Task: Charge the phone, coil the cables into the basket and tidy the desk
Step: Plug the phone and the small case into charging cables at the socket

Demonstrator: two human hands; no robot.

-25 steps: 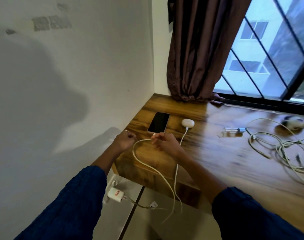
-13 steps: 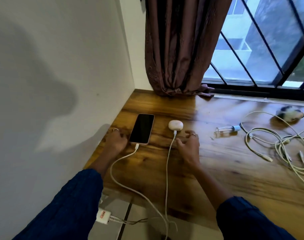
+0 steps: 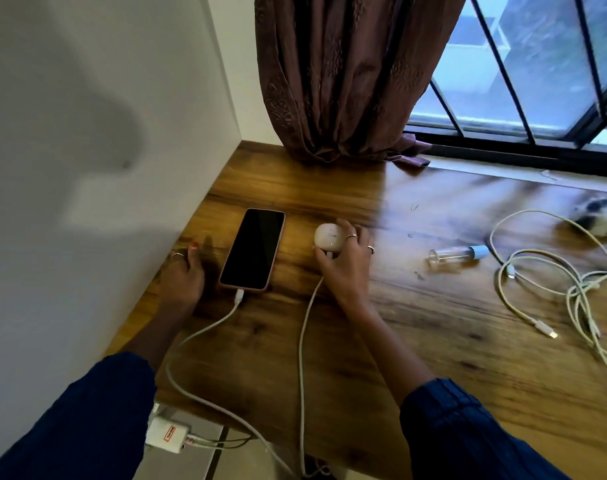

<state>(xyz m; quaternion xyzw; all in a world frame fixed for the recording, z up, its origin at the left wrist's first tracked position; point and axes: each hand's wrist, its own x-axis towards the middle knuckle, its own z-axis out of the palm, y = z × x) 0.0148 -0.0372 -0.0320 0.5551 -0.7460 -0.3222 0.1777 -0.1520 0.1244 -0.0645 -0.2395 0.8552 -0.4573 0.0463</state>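
Note:
A phone with a dark screen lies face up near the desk's left edge, with a white cable plugged into its near end. My left hand rests flat on the wood just left of the phone, holding nothing. My right hand grips a small white earbud case, which has a second white cable in its near side. Both cables drop over the front edge to a white charger below. A tangle of loose white cables lies on the right. No basket is in view.
A small clear bottle with a blue cap lies between my right hand and the tangle. A blurred dark-and-white object sits far right. A brown curtain hangs onto the wooden desk at the back; a white wall borders the left.
The cable end has gone into the phone and my left hand has let it go and settled flat beside the phone. My right hand has moved forward and closed on the earbud case.

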